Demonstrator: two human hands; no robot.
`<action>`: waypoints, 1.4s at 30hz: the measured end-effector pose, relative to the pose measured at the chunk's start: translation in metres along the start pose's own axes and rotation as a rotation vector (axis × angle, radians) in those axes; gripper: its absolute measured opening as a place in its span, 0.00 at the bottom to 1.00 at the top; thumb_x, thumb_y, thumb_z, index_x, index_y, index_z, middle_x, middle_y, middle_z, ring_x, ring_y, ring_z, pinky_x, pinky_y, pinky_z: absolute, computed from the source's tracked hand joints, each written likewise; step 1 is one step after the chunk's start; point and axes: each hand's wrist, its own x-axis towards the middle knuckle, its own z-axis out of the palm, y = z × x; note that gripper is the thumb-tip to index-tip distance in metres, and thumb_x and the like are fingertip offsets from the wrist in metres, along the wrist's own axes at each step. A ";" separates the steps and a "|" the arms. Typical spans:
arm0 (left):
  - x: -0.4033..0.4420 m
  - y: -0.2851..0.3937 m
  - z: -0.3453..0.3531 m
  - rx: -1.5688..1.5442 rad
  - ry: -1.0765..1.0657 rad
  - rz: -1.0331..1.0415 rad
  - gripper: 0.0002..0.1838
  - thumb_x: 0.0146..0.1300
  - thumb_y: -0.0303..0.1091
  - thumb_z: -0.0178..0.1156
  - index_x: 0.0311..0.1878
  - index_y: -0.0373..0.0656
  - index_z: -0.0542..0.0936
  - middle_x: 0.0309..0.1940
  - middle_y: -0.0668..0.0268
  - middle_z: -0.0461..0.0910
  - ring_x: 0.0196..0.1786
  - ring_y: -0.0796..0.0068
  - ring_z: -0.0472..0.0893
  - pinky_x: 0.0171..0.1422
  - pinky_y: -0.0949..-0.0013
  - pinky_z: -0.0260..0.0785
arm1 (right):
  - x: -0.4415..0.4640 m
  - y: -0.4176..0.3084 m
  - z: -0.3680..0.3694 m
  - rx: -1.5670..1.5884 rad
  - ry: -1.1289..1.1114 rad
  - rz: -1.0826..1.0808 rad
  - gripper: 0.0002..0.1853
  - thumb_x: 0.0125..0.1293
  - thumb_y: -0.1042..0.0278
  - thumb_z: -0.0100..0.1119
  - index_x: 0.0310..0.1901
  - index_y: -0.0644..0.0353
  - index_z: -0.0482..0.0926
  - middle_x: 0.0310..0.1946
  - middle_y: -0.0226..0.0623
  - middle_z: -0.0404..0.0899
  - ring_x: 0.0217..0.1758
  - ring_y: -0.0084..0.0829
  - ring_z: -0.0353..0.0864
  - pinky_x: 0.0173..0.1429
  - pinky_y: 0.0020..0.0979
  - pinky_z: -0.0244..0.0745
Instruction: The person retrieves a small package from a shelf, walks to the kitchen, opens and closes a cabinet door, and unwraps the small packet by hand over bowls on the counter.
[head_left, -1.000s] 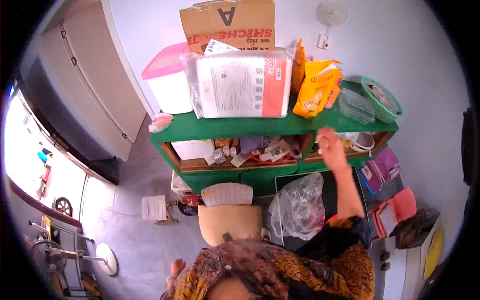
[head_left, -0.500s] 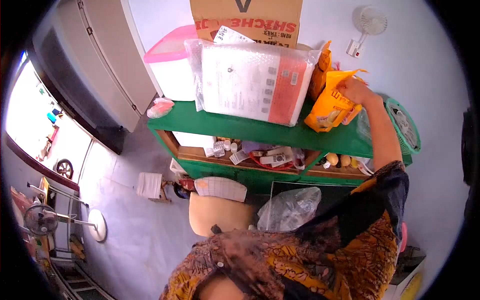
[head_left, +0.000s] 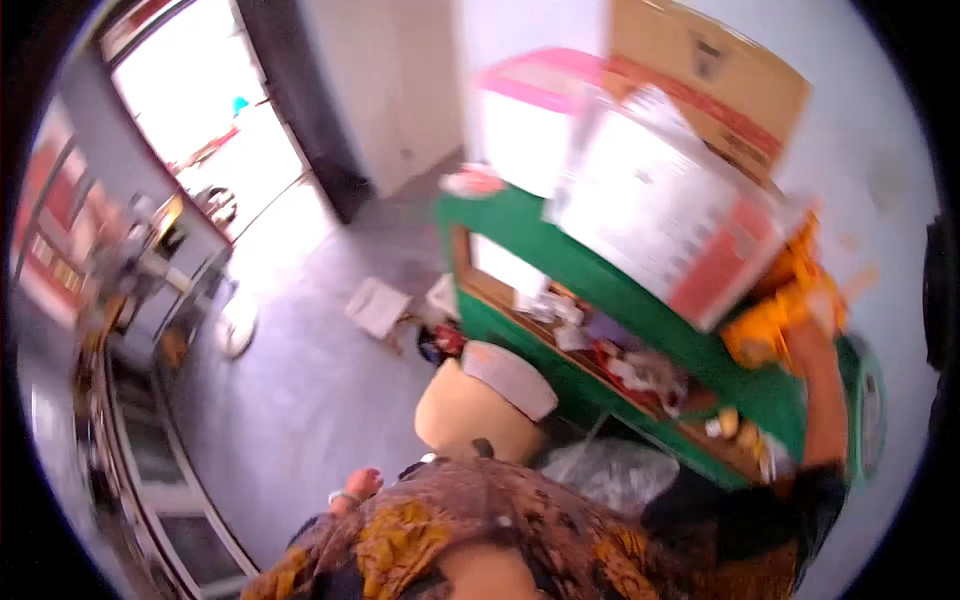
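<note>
My right hand (head_left: 812, 335) is at the orange bag (head_left: 765, 328) on the right part of the green cabinet top (head_left: 530, 215); blur hides its fingers and how they meet the bag. Beside the bag leans a white and red package (head_left: 665, 205) in clear wrap. Low in the view, by my patterned clothing, my left hand (head_left: 364, 483) hangs over the floor, fingers curled, with a pale band at the wrist. What it holds, if anything, is too small to tell.
Behind the package is a cardboard box (head_left: 715, 75), with a pink-lidded white bin (head_left: 530, 130) beside it. A green basket (head_left: 868, 410) sits at the far right. Below the cabinet stand a beige chair (head_left: 475, 415) and a clear plastic bag (head_left: 615, 472). An open doorway (head_left: 215, 105) shows upper left.
The view has turned left and tilted. My right hand first moved up to the orange bag and is still at it. My left hand, out of view half a second ago, shows again.
</note>
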 end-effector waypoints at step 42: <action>-0.077 0.489 -0.053 0.096 -0.228 1.067 0.20 0.62 0.35 0.60 0.56 0.40 0.75 0.46 0.52 0.81 0.48 0.57 0.81 0.47 0.61 0.74 | -0.022 -0.003 -0.071 0.176 -0.114 0.153 0.25 0.64 0.66 0.49 0.64 0.49 0.68 0.56 0.49 0.74 0.56 0.47 0.76 0.59 0.38 0.70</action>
